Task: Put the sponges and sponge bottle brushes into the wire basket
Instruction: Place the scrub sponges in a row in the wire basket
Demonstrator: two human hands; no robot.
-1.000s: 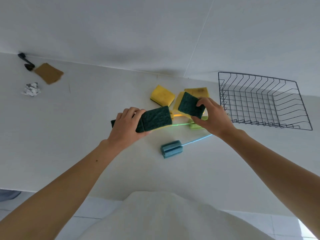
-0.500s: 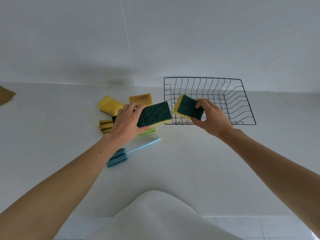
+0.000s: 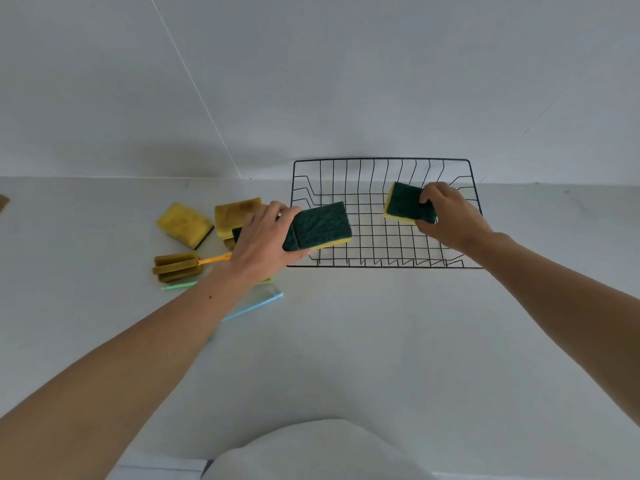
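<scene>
A black wire basket (image 3: 381, 161) stands on the white counter against the wall. My right hand (image 3: 450, 216) holds a green-and-yellow sponge (image 3: 403, 204) over the basket's inside. My left hand (image 3: 263, 244) grips two green-topped sponges (image 3: 322, 225) at the basket's left front corner, the right one over the rim. Left of the basket lie two yellow sponges (image 3: 183, 223) (image 3: 235, 214), a yellow sponge bottle brush (image 3: 176, 267) with an orange handle, a green handle (image 3: 178, 285) and a blue handle (image 3: 256, 306). My left arm hides the other brush heads.
The white wall (image 3: 311, 81) rises right behind the basket. A brown scrap (image 3: 3, 202) shows at the far left edge. The counter's front edge (image 3: 156, 467) runs near my body, with my white shirt (image 3: 311, 452) at the bottom.
Both hands have carried their sponges to the right. The right one went from the basket's front rim to over its inside; the left one reached the basket's left corner.
</scene>
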